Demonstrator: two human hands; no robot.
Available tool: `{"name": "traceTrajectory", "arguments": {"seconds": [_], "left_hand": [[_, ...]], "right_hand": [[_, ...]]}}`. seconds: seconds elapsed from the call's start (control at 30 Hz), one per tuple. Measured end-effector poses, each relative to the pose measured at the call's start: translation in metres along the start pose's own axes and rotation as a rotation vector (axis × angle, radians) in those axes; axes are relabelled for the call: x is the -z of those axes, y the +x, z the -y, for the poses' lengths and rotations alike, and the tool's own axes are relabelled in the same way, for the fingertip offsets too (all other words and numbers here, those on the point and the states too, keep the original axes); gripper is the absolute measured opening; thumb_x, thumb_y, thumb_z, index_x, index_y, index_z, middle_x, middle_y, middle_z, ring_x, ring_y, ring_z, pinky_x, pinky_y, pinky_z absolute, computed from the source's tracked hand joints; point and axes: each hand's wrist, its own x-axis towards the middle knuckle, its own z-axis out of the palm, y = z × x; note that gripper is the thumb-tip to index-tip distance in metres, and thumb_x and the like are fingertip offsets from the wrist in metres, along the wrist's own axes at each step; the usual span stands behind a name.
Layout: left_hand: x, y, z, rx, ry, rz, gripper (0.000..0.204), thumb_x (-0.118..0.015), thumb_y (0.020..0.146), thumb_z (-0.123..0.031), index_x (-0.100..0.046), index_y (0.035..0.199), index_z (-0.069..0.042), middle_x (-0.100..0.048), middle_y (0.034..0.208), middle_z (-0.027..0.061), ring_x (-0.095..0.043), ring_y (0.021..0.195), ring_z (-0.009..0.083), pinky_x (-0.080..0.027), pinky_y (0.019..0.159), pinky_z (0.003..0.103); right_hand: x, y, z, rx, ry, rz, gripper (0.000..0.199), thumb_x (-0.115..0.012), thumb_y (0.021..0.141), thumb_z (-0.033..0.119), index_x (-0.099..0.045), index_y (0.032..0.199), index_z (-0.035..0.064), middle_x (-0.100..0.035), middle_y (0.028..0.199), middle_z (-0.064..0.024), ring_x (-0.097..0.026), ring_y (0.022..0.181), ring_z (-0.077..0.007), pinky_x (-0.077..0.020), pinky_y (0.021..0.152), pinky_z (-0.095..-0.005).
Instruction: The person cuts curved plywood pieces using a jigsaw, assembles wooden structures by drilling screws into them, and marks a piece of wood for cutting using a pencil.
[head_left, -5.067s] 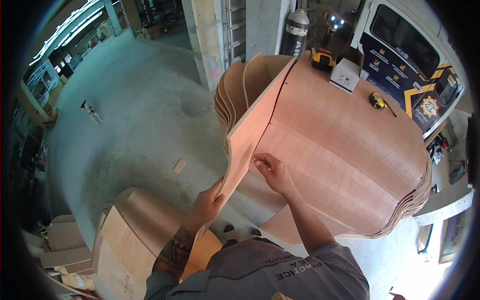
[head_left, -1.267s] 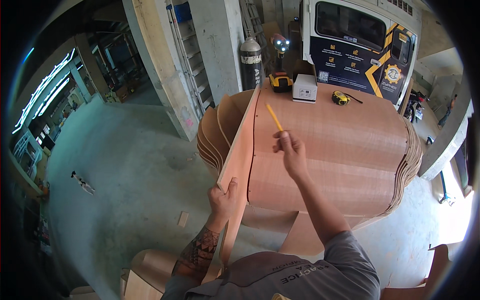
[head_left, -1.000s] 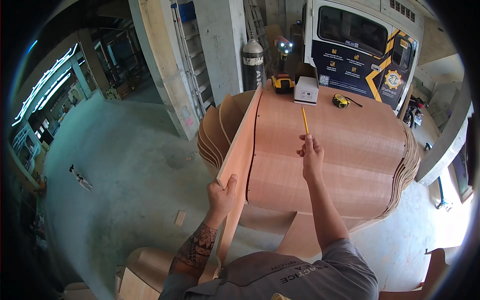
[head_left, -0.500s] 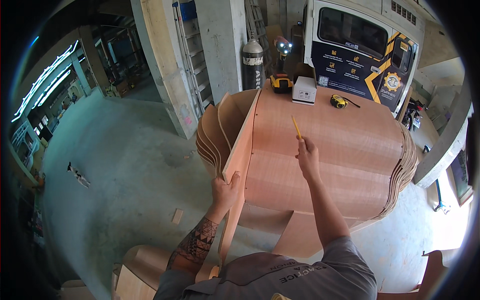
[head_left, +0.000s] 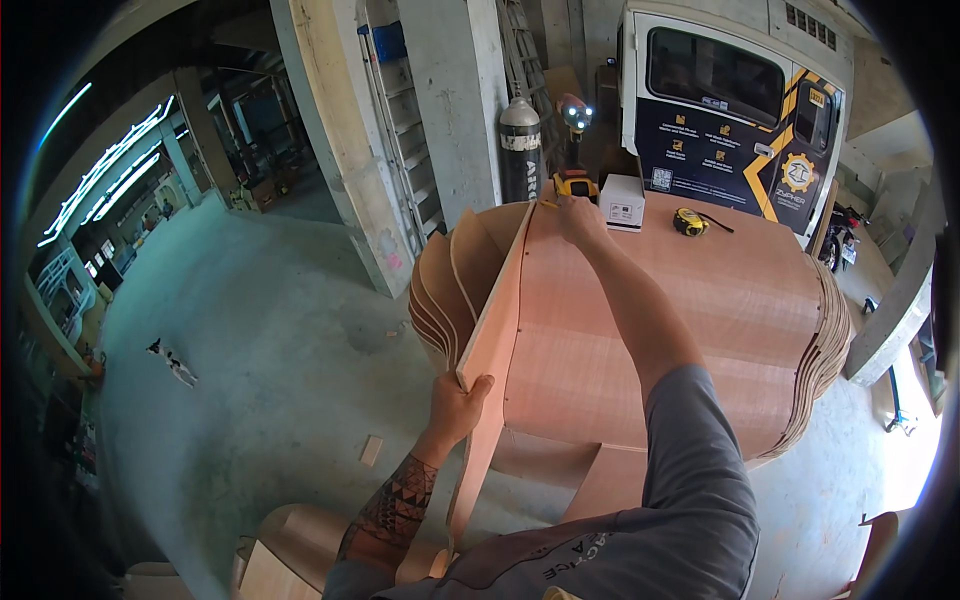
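A stack of curved plywood sheets (head_left: 660, 310) bulges up in front of me. Along its left edge a narrow plywood strip (head_left: 507, 297) runs away from me. My left hand (head_left: 458, 408) grips the near end of that strip, thumb on the right face. Stretched out to the far end of the strip, my right hand (head_left: 582, 220) holds a yellow pencil (head_left: 548, 204). The pencil's tip is close to the strip's far end; whether it touches is too small to tell.
Beyond my right hand stand a cordless drill (head_left: 576, 184) with its lights on, a white box (head_left: 623, 205) and a yellow tape measure (head_left: 690, 222). A gas cylinder (head_left: 520, 150), a ladder (head_left: 405, 130) and a van (head_left: 720, 110) are behind. On the left floor is a black-and-white animal (head_left: 172, 362).
My right hand has moved forward and left with the pencil, from above the middle of the plywood to the strip's far end. My left hand keeps its grip on the strip.
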Motion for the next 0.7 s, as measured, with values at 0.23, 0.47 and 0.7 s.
{"name": "traceTrajectory", "arguments": {"seconds": [0.23, 0.47, 0.7], "left_hand": [[0.003, -0.008, -0.001, 0.053, -0.023, -0.006, 0.027, -0.073, 0.098, -0.019, -0.073, 0.095, 0.008, -0.073, 0.074, 0.0129, -0.07, 0.065, 0.018, -0.053, 0.06, 0.036], [0.004, -0.002, -0.004, 0.084, 0.018, 0.036, 0.027, -0.072, 0.099, -0.019, -0.072, 0.097, 0.008, -0.073, 0.075, 0.0125, -0.07, 0.067, 0.0171, -0.053, 0.061, 0.035], [0.0, 0.003, -0.002, 0.058, -0.029, 0.029, 0.027, -0.073, 0.099, -0.017, -0.073, 0.105, 0.01, -0.076, 0.083, 0.014, -0.073, 0.075, 0.0178, -0.056, 0.067, 0.034]], "right_hand": [[-0.002, 0.005, 0.015, 0.044, 0.061, 0.022, 0.028, -0.06, 0.098, 0.016, -0.079, 0.115, 0.0059, -0.077, 0.115, -0.0231, -0.076, 0.109, -0.0395, -0.062, 0.089, -0.0485], [-0.008, 0.014, -0.002, 0.078, 0.067, -0.033, 0.028, -0.059, 0.097, 0.015, -0.08, 0.115, 0.0083, -0.077, 0.113, -0.023, -0.075, 0.106, -0.04, -0.0599, 0.092, -0.0492], [-0.017, 0.031, -0.028, 0.177, 0.109, -0.05, 0.03, -0.056, 0.099, 0.017, -0.082, 0.111, 0.0104, -0.077, 0.11, -0.0229, -0.075, 0.104, -0.041, -0.0578, 0.095, -0.0504]]}}
